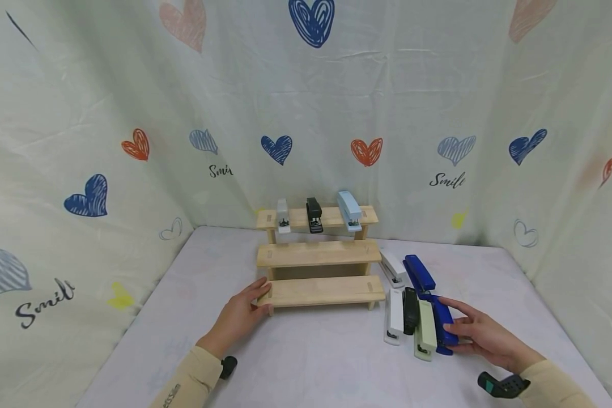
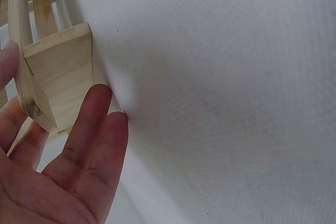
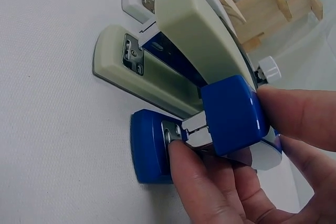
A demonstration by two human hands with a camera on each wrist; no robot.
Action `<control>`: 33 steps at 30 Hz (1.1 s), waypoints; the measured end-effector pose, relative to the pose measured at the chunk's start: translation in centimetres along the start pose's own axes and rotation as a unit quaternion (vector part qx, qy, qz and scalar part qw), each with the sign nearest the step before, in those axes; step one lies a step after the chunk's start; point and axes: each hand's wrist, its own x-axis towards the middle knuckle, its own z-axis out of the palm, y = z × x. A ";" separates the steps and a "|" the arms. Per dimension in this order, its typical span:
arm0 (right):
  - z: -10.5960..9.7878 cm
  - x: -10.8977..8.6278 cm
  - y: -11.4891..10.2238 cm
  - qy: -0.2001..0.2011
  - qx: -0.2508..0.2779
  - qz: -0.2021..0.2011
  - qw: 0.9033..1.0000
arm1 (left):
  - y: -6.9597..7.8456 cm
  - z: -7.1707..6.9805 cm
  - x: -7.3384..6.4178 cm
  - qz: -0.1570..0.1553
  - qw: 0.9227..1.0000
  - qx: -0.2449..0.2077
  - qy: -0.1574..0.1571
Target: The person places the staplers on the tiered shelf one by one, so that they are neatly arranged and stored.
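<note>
A three-tier wooden rack (image 1: pixel 321 292) stands on the table. My left hand (image 1: pixel 239 311) grips the left end of its lowest board, with two fingers extended beside the leg (image 2: pixel 65 72). At the right, my right hand (image 1: pixel 481 334) holds a dark blue stapler (image 1: pixel 443 320) by its front end. In the right wrist view a finger reaches between the stapler's blue top arm (image 3: pixel 233 116) and its base (image 3: pixel 147 148). Right beside it lies a pale green stapler (image 1: pixel 426 328), then a black stapler (image 1: pixel 410 310) and a white stapler (image 1: pixel 395 313).
On the rack's top tier sit a grey-white stapler (image 1: pixel 283 215), a black stapler (image 1: pixel 314 214) and a light blue stapler (image 1: pixel 349 209). Behind the row on the table lie another white stapler (image 1: pixel 392 269) and another blue stapler (image 1: pixel 419 273). A heart-printed curtain (image 1: pixel 316 102) surrounds the table.
</note>
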 end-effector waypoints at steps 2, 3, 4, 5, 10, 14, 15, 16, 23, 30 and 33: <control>0.0 0.0 0.0 -0.002 0.000 -0.001 1.000 | 0.0 0.0 0.0 -0.002 1.000 -0.001 -0.001; 0.0 0.0 0.0 -0.003 0.000 -0.001 1.000 | -0.1 0.1 0.0 -0.003 1.000 -0.001 -0.002; -0.1 0.0 0.1 -0.003 -0.001 -0.001 1.000 | -0.1 0.1 0.0 -0.004 1.000 -0.002 -0.002; -0.1 -0.1 0.1 -0.004 -0.002 -0.002 1.000 | -0.1 0.1 0.0 -0.004 1.000 -0.002 -0.003; -0.3 -0.2 0.1 -0.011 -0.002 -0.007 1.000 | -0.1 0.1 0.0 -0.005 1.000 -0.004 -0.004; -0.4 -0.4 0.2 -0.017 -0.002 -0.014 1.000 | -0.1 0.1 0.0 -0.001 1.000 -0.002 -0.004; -0.4 -0.4 0.1 -0.017 -0.003 -0.015 1.000 | -0.1 0.1 0.0 0.000 1.000 -0.001 -0.003; -0.5 -0.5 0.1 -0.018 -0.004 -0.016 1.000 | -0.1 0.1 0.0 0.001 1.000 -0.001 -0.003; -0.7 -0.5 0.1 -0.013 -0.010 -0.016 1.000 | -0.1 0.1 -0.1 0.000 1.000 -0.007 -0.002; -1.0 -0.6 -0.3 -0.009 -0.020 -0.019 1.000 | -0.1 0.1 -0.1 -0.001 1.000 -0.010 -0.004; -1.3 -0.7 -0.7 -0.006 -0.027 -0.023 0.999 | 0.0 0.1 -0.1 0.001 1.000 -0.008 -0.003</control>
